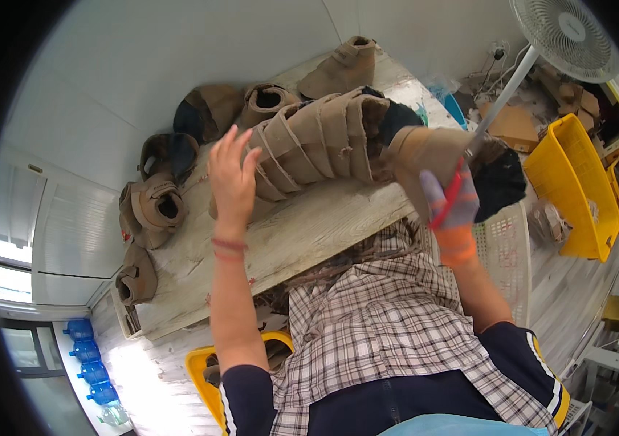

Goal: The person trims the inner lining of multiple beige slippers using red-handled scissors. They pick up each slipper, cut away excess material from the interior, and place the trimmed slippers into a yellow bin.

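Observation:
My left hand (232, 174) is bare, its fingers apart, beside the left end of a nested row of brown shoe uppers (309, 142) on the table. In a grey and orange glove, my right hand (456, 203) grips a brown shoe upper (418, 156) with dark fuzzy lining, held beyond the table's right edge. Across that same palm lies a red-handled tool (452, 192), perhaps scissors; its tip is hard to make out. More brown uppers (160, 203) stand along the back and left of the table (251, 251).
A white fan (571, 29) on a pole stands at the back right, near a yellow crate (571, 192). A white perforated basket (505, 251) is beside my right arm. Another yellow bin (204, 370) sits below the table. Blue water bottles (93, 363) line the left wall.

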Tool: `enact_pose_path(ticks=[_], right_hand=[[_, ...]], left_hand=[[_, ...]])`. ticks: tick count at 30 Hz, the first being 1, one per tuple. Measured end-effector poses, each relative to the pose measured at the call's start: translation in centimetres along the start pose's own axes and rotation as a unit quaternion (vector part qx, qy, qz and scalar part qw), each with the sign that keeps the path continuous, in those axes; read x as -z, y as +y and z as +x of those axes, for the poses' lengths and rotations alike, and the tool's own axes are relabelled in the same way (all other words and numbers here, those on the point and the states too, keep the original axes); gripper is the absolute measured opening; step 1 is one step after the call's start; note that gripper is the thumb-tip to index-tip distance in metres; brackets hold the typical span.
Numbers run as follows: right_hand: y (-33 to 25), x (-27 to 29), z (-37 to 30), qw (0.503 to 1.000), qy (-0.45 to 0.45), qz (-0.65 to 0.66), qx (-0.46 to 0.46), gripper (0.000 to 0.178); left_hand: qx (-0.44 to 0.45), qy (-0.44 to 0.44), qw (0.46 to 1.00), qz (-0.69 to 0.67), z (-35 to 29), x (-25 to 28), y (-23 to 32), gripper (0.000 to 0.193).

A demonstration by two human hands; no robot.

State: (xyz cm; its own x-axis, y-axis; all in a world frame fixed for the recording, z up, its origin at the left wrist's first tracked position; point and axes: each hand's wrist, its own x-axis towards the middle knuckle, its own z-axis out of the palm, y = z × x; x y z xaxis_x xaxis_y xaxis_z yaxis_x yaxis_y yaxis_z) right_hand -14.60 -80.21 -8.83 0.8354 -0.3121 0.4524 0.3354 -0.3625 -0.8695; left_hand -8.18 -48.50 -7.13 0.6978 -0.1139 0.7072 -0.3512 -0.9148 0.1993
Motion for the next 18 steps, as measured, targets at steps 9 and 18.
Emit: enact_pose_path(ticks=[9, 18], right_hand=[[9.2, -10.7, 8.3, 0.896, -0.262, 0.327, -0.151, 0.042], [33.5, -4.6, 6.7, 0.927, -0.099, 0.354, -0.081, 0.048]], left_hand=[[0.198, -0.18, 0.946, -0.184, 1.6, -5.8, -6.2, 0.041], [0.038, 0.005, 0.996, -0.082, 0.9, -4.3, -3.8, 0.038]])
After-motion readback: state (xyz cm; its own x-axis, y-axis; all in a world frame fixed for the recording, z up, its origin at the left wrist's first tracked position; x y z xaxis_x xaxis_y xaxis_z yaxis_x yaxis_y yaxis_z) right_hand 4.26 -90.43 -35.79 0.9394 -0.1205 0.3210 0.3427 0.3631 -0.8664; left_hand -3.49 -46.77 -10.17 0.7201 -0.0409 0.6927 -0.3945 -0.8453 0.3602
